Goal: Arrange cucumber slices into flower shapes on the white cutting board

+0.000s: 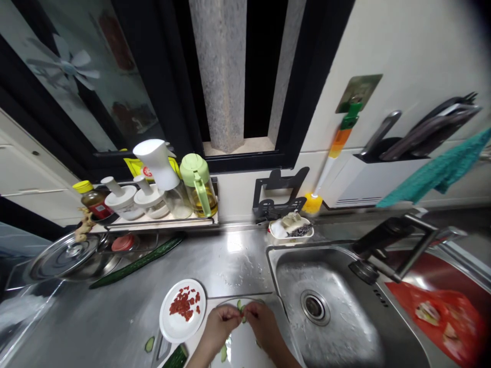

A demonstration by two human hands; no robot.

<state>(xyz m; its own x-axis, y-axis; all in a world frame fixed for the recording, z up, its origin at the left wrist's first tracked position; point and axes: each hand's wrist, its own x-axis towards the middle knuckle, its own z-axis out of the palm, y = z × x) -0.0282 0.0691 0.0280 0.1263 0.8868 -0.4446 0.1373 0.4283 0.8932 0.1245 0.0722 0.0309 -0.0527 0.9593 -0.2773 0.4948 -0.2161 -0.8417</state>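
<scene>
My left hand (222, 323) and my right hand (260, 322) meet over a pale plate (241, 347), fingertips pinched close together. Whatever sits between the fingers is too small to make out. Thin green cucumber slices (224, 353) lie on the plate, and another cucumber slice (240, 305) shows right at my fingertips. Left of my hands stands a white dish (164, 321) of small dried red berries (184, 304). Below that dish is a cut piece of cucumber (176, 357), by a white cutting board (199, 341). One loose cucumber slice (149, 344) rests on the steel counter.
To the right are a steel sink (341, 306), a black faucet (378, 240) and a red plastic bag (441, 322). A whole cucumber (134, 266) lies before a seasoning rack (164, 221) with an oil jug (199, 186). A knife holder (376, 179) hangs on the wall.
</scene>
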